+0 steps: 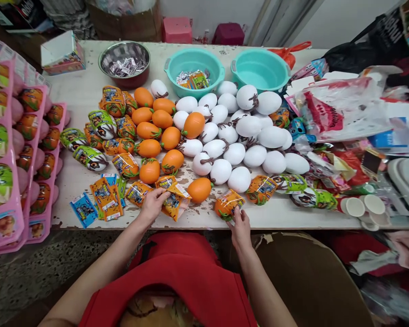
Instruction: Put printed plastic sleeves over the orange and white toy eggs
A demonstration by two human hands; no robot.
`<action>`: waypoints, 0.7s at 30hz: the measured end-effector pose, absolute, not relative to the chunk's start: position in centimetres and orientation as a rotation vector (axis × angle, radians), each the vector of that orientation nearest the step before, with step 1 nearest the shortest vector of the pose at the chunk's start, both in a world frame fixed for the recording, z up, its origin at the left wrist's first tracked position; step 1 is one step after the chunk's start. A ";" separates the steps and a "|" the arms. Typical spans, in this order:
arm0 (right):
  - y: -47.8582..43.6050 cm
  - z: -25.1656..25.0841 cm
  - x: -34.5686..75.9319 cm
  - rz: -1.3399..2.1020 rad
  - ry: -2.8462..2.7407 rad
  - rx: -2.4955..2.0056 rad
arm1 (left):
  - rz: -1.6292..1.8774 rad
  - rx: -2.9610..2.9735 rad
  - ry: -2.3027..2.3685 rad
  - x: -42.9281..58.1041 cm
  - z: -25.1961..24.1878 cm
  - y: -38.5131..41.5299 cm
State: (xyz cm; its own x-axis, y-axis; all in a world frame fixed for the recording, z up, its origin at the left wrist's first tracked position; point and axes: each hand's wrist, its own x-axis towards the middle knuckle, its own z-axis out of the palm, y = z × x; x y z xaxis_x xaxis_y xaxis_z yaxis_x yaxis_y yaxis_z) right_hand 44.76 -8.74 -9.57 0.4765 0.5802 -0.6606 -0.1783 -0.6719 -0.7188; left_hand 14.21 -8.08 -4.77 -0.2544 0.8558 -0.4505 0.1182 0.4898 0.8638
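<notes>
The left hand (152, 208) has its thumb and fingers pinched together on the edge of an orange printed wrapper (170, 206), which lies over the worktop (197, 221) near its front edge. This wrapper is flat and glossy, with dark lettering, a printed picture and a pale strip of fine print along one side; its lower corner looks partly see-through. The right hand (241, 227) has its fingers clamped on the near end of an orange-wrapped egg (227, 203), to the right of the wrapper and also close to the front edge. The egg's film is shiny and slightly creased, printed in orange with dark lettering, and green shows at its lower end. Between the hands, just left of the wrapped egg, sits a bare orange egg (199, 190), smooth and plain, its green stem end facing right. Beyond it, more orange eggs (149, 148) group toward the left and white eggs (221, 171) with brown, vine-like trim fill the middle. Left of the left hand, blue, orange and green flat wrappers (105, 200) overlap in a loose pile.
</notes>
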 end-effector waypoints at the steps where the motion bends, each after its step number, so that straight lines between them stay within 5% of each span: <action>1: -9.0 -9.6 44.6 1.268 -0.341 -1.944 | 0.887 0.826 1.684 14.4 -4.8 -7.9; 7: -9.0 -10.2 45.0 1.396 -0.281 -1.910 | 0.816 0.857 1.482 15.3 -4.5 -7.3; 16: -7.3 -11.4 44.1 1.294 -0.476 -1.788 | -0.089 1.602 1.405 23.4 -4.3 -4.5; 21: -8.7 -10.1 43.5 1.332 -0.723 -1.683 | 0.044 1.451 1.254 27.1 -5.9 -4.3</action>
State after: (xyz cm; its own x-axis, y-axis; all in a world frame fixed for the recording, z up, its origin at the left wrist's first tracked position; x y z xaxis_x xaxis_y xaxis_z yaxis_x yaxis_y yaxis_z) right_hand 43.50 -8.74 -10.08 0.2657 0.8408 -0.4716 -0.0630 -0.4730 -0.8788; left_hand 27.12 -4.27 -5.88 0.4268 0.6846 -0.5910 0.6411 0.2319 0.7316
